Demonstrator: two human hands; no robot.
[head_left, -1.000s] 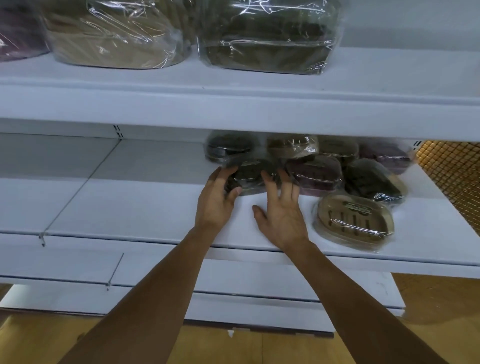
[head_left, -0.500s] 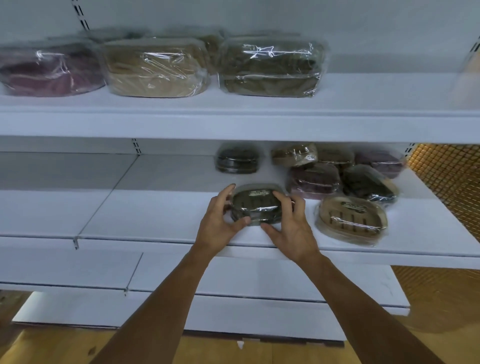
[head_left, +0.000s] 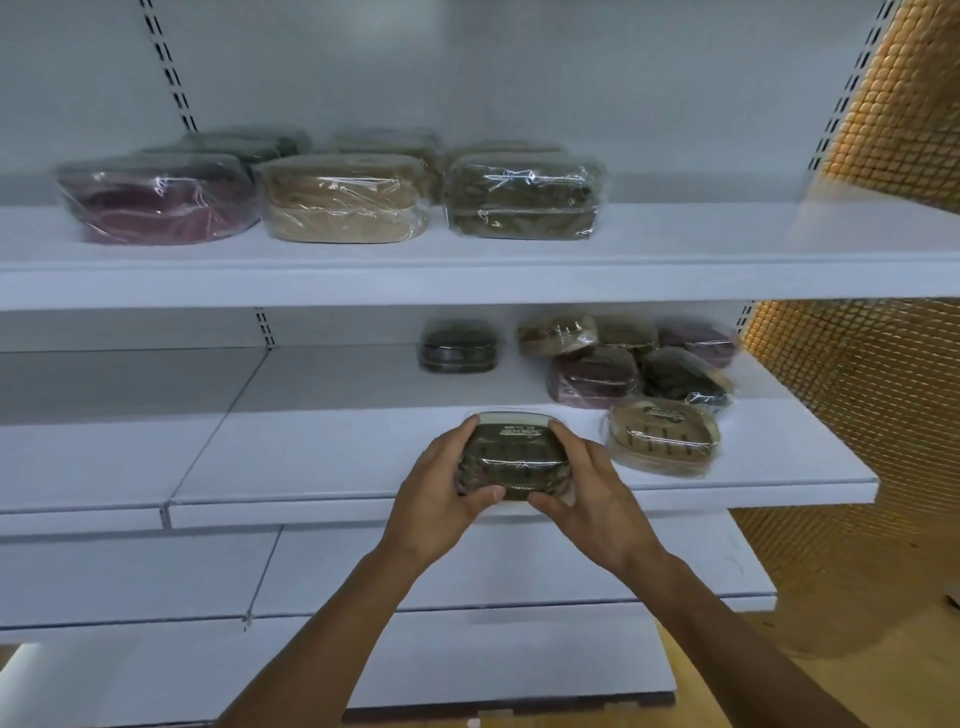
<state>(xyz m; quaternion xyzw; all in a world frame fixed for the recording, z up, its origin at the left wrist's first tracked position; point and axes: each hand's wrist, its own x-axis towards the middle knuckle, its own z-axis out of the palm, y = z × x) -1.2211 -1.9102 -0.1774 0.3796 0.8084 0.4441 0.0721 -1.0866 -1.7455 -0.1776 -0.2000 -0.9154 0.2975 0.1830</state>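
1. Packs wrapped in clear film sit on the upper shelf (head_left: 675, 249), above and to the left of our hands: a maroon pack (head_left: 156, 205) furthest left and a tan pack (head_left: 343, 200) just beside it.
2. Our left hand (head_left: 436, 499) grips the left end of the green soap dish (head_left: 511, 457), with the fingers curled over its far edge and the thumb on its near edge.
3. The green soap dish, film-wrapped and slotted on top, lies between both hands over the front part of the middle shelf (head_left: 311, 467). We cannot tell whether its underside touches the board.
4. Beyond the hands, further back on that shelf, a dark dish (head_left: 457, 347) stands alone. High above it a green pack (head_left: 522, 200) sits near the tan pack.
5. Our right hand (head_left: 597, 499) holds the dish's right end the same way, thumb in front and fingers wrapped behind.
6. Just right of that hand, and apart from it, a tan dish (head_left: 662, 436) lies near the shelf's front edge.
7. Behind the tan dish, a cluster of wrapped dishes (head_left: 595, 376) in maroon, green and tan crowds together.
8. Well to the right of both hands stands a gold mesh wall (head_left: 883, 389).
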